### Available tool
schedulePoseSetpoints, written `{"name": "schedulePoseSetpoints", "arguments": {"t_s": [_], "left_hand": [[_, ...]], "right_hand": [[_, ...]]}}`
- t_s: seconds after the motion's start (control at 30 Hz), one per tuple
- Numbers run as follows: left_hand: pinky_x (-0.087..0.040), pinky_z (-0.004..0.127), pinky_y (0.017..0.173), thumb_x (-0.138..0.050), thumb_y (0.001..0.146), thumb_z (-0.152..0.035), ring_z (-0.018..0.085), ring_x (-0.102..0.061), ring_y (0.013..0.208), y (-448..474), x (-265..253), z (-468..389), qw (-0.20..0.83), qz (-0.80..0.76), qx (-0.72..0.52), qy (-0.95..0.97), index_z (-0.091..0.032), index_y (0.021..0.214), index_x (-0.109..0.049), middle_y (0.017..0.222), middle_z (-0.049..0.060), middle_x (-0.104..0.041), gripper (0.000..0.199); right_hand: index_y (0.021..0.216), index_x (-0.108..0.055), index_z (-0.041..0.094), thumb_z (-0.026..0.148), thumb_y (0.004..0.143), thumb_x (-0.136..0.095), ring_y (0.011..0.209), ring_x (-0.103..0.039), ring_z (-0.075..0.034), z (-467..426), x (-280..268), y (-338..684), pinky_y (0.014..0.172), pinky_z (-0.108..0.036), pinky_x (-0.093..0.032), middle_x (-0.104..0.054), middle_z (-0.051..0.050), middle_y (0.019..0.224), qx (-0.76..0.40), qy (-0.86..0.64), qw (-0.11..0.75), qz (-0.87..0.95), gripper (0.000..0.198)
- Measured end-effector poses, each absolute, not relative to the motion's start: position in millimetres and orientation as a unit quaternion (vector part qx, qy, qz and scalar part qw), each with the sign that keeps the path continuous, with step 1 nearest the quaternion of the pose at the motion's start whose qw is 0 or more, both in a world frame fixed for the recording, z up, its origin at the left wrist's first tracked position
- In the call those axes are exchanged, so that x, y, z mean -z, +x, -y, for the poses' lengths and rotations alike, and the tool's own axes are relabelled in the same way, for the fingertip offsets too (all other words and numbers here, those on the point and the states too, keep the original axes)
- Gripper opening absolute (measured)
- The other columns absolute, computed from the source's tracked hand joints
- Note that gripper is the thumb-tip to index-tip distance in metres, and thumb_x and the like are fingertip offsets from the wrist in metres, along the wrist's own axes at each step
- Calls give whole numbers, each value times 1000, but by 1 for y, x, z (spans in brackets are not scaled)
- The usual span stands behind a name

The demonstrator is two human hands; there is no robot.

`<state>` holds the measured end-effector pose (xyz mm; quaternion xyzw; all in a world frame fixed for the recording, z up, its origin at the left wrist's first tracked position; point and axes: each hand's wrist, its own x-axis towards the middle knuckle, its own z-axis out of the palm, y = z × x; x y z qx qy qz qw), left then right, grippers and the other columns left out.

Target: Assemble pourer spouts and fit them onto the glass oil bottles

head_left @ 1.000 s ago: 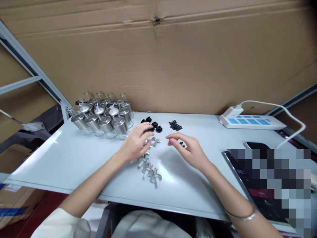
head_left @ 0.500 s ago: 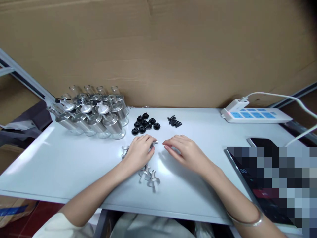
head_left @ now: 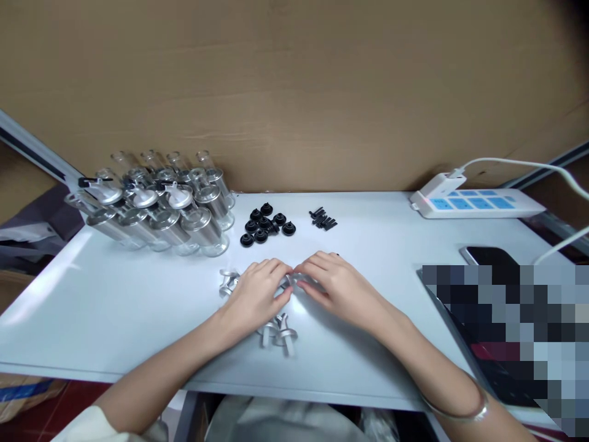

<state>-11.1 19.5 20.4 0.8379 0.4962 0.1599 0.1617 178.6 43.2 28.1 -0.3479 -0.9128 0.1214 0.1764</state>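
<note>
My left hand (head_left: 260, 287) is closed around a silver pour spout (head_left: 288, 282), mostly hidden by the fingers. Fingertips of my right hand (head_left: 338, 279) meet it from the other side and pinch its end. A tiny black bit shows just behind the right knuckles; I cannot make out what it is. More silver pour spouts (head_left: 287, 334) with round flanges and pale stems lie below my left hand, and others (head_left: 227, 282) peek out left of it. Beyond the hands sit several black rubber stoppers (head_left: 261, 236) in a cluster and a small pile of thin black pieces (head_left: 324, 220).
Glass bottles with metal sleeves (head_left: 202, 230) stand in rows at the left, some topped with silver spouts (head_left: 178, 195). A white power strip (head_left: 483, 205) with a plugged-in charger lies back right. A phone (head_left: 490, 258) and a partly pixelated tablet (head_left: 494, 377) lie at the right.
My right hand has moved left, so its fingertips now meet the spout in my left hand. The view has shifted slightly; objects on the table appear otherwise unmoved.
</note>
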Motion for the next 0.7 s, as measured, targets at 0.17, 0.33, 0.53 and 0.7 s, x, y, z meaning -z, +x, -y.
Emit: {"name": "schedulePoseSetpoints", "arguments": {"t_s": [0.17,0.33,0.53,0.7], "left_hand": [[-49,34,80,-56,84,-18,20,-61,92,-12,-20,-19,191,-474,-238,826,-18,101,-55,98,5,-63,17],[-50,31,83,-57,85,-17,18,-60,96,-12,-18,-17,188,-408,-328,831,-19,106,-54,102,6,-60,21],[-53,30,81,-60,85,-21,17,-59,96,-9,-24,-13,167,-348,-391,835,-20,107,-53,102,7,-55,23],[-51,40,91,-68,79,-33,24,-51,114,-9,-26,-12,239,-357,-425,797,-26,123,-46,120,10,-45,49]], "right_hand": [[96,-62,14,19,86,-59,87,-59,-24,-43,-26,178,74,-37,-46,-67,-9,91,-104,-363,174,909,11],[99,-63,16,19,89,-55,83,-62,-23,-45,-25,180,71,-36,-46,-70,-8,91,-100,-377,230,892,13],[92,-66,19,21,93,-49,79,-66,-18,-43,-33,180,70,-30,-50,-72,-5,85,-232,-366,337,836,17],[94,-66,21,21,92,-52,78,-64,-18,-45,-39,185,70,-31,-50,-71,-6,85,-207,-367,389,819,14]]}}
